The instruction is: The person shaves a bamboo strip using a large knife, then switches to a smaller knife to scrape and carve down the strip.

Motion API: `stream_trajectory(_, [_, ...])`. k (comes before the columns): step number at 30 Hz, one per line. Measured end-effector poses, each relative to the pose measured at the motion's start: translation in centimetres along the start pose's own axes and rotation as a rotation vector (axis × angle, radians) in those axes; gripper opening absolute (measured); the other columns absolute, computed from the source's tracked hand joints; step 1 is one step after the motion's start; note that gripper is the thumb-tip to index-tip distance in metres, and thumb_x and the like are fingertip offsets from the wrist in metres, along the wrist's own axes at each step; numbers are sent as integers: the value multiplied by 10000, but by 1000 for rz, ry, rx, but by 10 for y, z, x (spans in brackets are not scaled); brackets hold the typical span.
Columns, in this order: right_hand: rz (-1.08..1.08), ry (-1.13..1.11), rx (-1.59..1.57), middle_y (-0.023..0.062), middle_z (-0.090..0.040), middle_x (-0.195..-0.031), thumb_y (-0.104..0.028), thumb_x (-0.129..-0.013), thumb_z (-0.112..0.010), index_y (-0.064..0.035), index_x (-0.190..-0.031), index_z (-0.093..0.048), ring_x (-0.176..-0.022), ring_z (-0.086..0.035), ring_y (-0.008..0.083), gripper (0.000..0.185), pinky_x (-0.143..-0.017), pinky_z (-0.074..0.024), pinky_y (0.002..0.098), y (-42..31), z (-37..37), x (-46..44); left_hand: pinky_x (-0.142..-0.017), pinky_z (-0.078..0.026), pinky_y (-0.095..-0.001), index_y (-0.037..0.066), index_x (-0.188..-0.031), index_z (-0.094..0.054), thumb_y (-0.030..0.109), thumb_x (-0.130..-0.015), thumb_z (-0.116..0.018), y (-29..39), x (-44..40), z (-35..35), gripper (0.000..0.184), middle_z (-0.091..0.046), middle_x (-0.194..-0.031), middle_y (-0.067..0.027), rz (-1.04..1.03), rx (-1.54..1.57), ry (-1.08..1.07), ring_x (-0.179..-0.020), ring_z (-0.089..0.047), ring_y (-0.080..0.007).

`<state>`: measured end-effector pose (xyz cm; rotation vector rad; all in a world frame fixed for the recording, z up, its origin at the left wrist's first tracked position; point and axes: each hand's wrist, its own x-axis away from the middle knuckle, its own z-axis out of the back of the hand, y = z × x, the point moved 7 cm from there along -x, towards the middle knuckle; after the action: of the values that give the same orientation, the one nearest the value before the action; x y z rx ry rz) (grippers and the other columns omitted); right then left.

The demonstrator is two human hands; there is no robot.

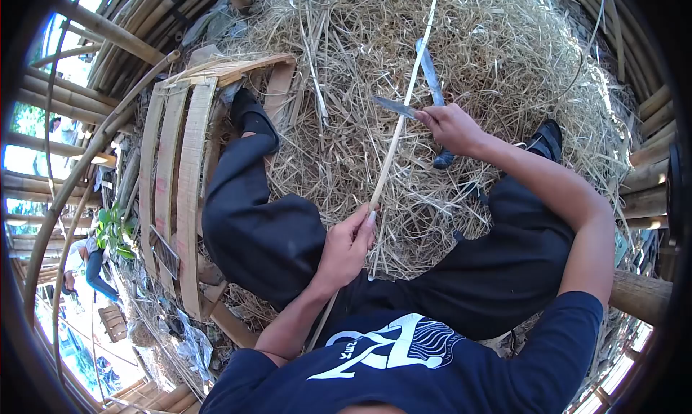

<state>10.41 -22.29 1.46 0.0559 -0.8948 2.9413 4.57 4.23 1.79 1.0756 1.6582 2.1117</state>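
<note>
My left hand (347, 250) is closed around a long, thin bamboo strip (393, 146) in front of my lap. The strip runs up past the top of the view, and its lower end passes back beside my left forearm. My right hand (455, 128) grips a knife (393, 106), whose blade points left and crosses the strip; its handle is hidden in my fingers. Behind that hand a second, longer knife (430, 72) lies on the shavings, with its dark handle end (443, 159) showing below my wrist.
Curly bamboo shavings (504, 61) cover the ground between my legs. A slatted wooden crate (193, 190) stands by my left leg. Bamboo poles (108, 32) wall both sides. Beyond the left poles another person (94, 263) is partly visible.
</note>
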Motion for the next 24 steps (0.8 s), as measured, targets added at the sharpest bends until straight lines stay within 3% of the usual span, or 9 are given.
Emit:
stream_trajectory(3, [-93, -17, -71, 152, -604, -601, -328, -987, -436, -118, -1086, -679, -536, -605, 233, 336, -561, -488, 390, 9, 18, -3, -517, -328, -189, -30, -1298, -497, 130, -997, -470, 6, 1, 1, 343, -426, -700, 51, -39, -102, 15, -597, -385, -27])
stream_trajectory(4, [-222, 29, -127, 148, -614, -608, -285, -982, -451, -119, -1117, -672, -511, -584, 223, 307, -535, -479, 379, 23, 22, -6, -517, -328, -189, -30, -1298, -497, 130, -997, -470, 6, 1, -1, 343, -426, -700, 51, -35, -97, 16, -597, -385, -27])
stream_trajectory(8, [-194, 8, -133, 112, -599, -574, -261, -973, -472, -136, -1129, -674, -485, -561, 203, 284, -506, -464, 370, 14, 16, 4, -483, -348, -226, -35, -1261, -530, 139, -967, -524, 22, 2, 3, 341, -457, -611, 14, -84, -243, 94, -540, -408, -39])
stream_trajectory(9, [-74, 47, -133, 106, -586, -559, -278, -978, -465, -114, -1059, -690, -495, -570, 193, 289, -496, -459, 384, 8, 6, 7, -467, -356, -246, -40, -1242, -543, 139, -954, -545, 26, 3, 5, 340, -466, -571, -15, -94, -340, 131, -512, -413, -48])
stream_trajectory(12, [69, 67, 30, 129, -598, -573, -296, -986, -449, -66, -917, -677, -491, -581, 227, 331, -509, -469, 414, 0, -4, 5, -447, -364, -280, -67, -1219, -539, 132, -924, -583, 35, 4, 5, 359, -459, -536, -93, -192, -396, 185, -469, -420, -73])
stream_trajectory(14, [-57, 78, -77, 164, -595, -582, -333, -991, -429, -29, -795, -614, -502, -590, 315, 406, -537, -477, 454, 11, 7, -1, -448, -368, -285, -74, -1215, -536, 124, -920, -585, 36, 4, 4, 358, -463, -545, -120, -219, -418, 188, -462, -426, -88])
stream_trajectory(19, [-174, 144, -99, 202, -586, -596, -352, -995, -406, -14, -780, -591, -549, -582, 401, 442, -558, -483, 481, 8, 12, 6, -458, -390, -305, -88, -1199, -536, 99, -908, -592, 35, 2, 2, 350, -494, -571, -181, -326, -494, 213, -448, -488, -143])
stream_trajectory(22, [19, 48, 46, 181, -587, -598, -310, -996, -395, -28, -824, -610, -554, -613, 327, 395, -586, -498, 470, -12, -5, 11, -471, -413, -320, -89, -1188, -540, 84, -900, -594, 33, 1, 5, 340, -534, -614, -213, -342, -484, 235, -465, -552, -199])
stream_trajectory(24, [-90, 12, -34, 168, -589, -598, -314, -997, -393, -34, -849, -621, -554, -617, 310, 390, -593, -504, 466, -3, 2, 5, -549, -463, -397, -69, -1202, -524, 42, -886, -570, 32, 1, 4, 338, -603, -731, -243, -296, -533, 194, -641, -630, -371])
